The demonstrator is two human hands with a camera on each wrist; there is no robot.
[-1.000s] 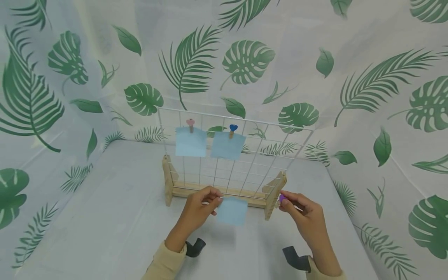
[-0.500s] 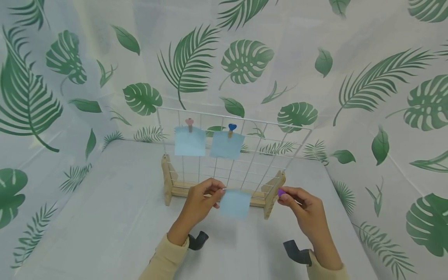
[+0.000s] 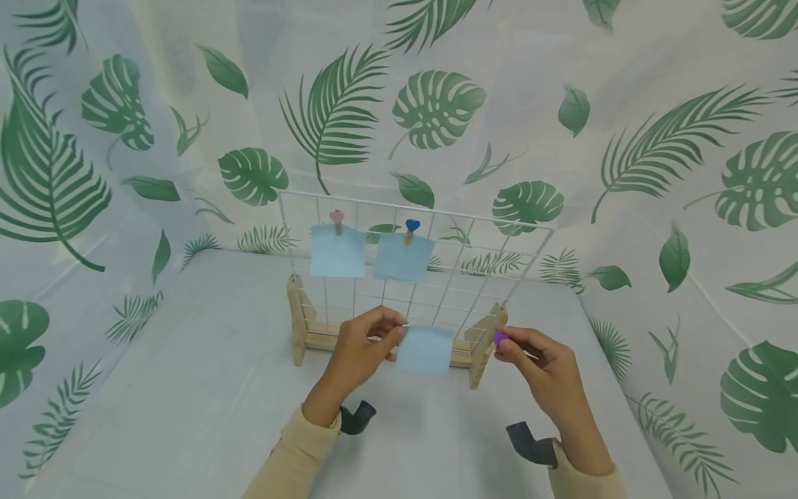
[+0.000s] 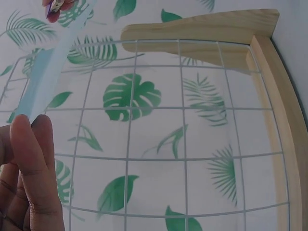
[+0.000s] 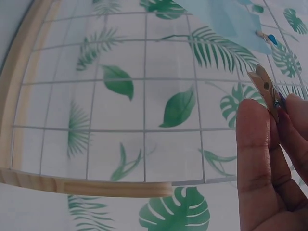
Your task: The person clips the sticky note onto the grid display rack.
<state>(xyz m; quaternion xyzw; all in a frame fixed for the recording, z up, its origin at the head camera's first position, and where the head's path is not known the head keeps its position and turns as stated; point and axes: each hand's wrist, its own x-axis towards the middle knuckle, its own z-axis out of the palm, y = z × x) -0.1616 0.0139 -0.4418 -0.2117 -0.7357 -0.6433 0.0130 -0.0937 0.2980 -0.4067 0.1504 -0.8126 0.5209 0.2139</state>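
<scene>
My left hand (image 3: pixel 364 346) pinches a light blue paper note (image 3: pixel 425 351) by its upper left corner, in front of the lower part of a white wire grid (image 3: pixel 449 267). In the left wrist view the note (image 4: pixel 45 77) appears nearly edge-on above the fingertips. Beside the stand's right foot, my right hand (image 3: pixel 542 367) pinches a small wooden clothespin (image 5: pixel 264 89) with a purple top (image 3: pixel 501 337). Two more blue notes hang on the grid: one (image 3: pixel 338 253) under a pink heart clothespin (image 3: pixel 337 218), the other (image 3: pixel 404 258) under a blue heart clothespin (image 3: pixel 412 227).
The grid stands in a wooden base with a left foot (image 3: pixel 296 322), a right foot (image 3: pixel 486 346) and a low crossbar (image 3: pixel 324 339). A white tabletop (image 3: pixel 206 388) lies beneath. Leaf-printed sheeting (image 3: pixel 517 104) rises behind and at both sides.
My left hand has carried the blue note up and to the right, closer to the grid. The right hand, with the clothespin, has risen slightly.
</scene>
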